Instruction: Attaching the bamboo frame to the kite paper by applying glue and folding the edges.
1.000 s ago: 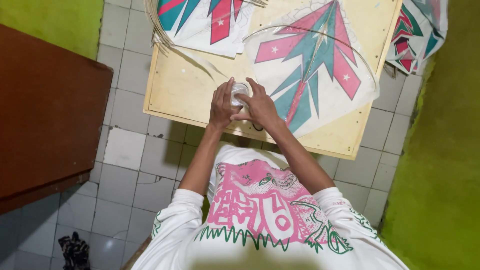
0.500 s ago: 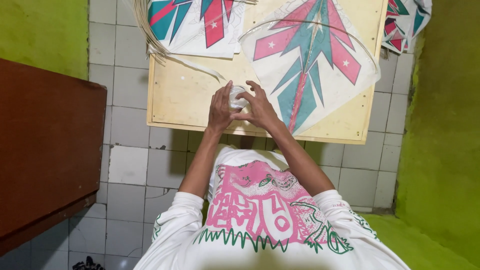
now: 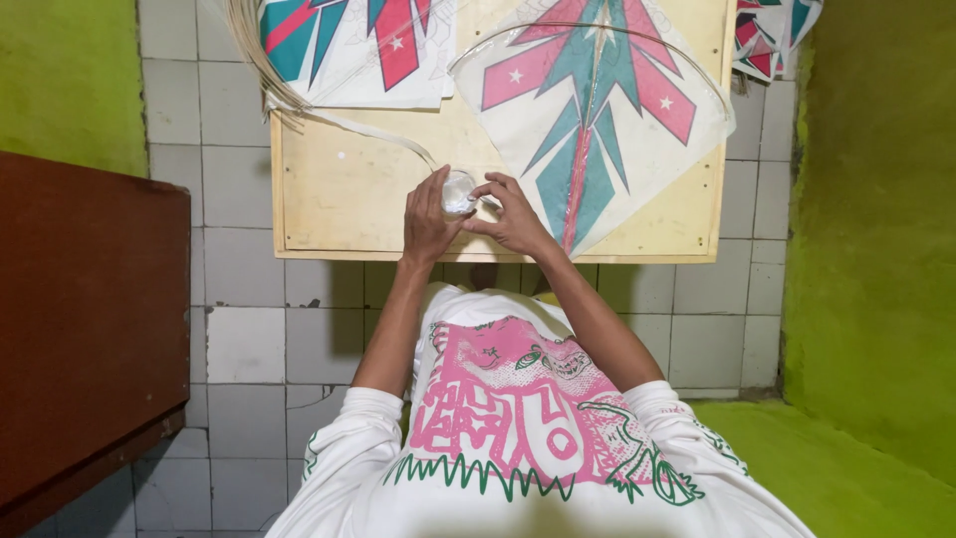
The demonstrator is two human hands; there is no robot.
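My left hand [image 3: 428, 214] wraps around a small clear round container [image 3: 458, 192] over the near edge of a pale wooden board [image 3: 339, 199]. My right hand [image 3: 510, 214] has its fingertips at the container's right side; whether it grips it is unclear. Just right of my hands lies a white kite [image 3: 597, 110] with a pink and teal star-like pattern, its lower tip near my right hand. A second kite [image 3: 349, 50] of the same pattern lies at the board's far left.
A bundle of thin pale sticks [image 3: 261, 55] curves across the board's left corner. A dark brown cabinet [image 3: 90, 329] stands to my left. More kites [image 3: 772, 35] lie at the far right. White floor tiles [image 3: 249, 339] surround the board, with green walls and a green mat [image 3: 856, 468].
The view has shifted, so the board sits lower and more central. My hands stay together on the container; the right fingers have opened slightly at its side.
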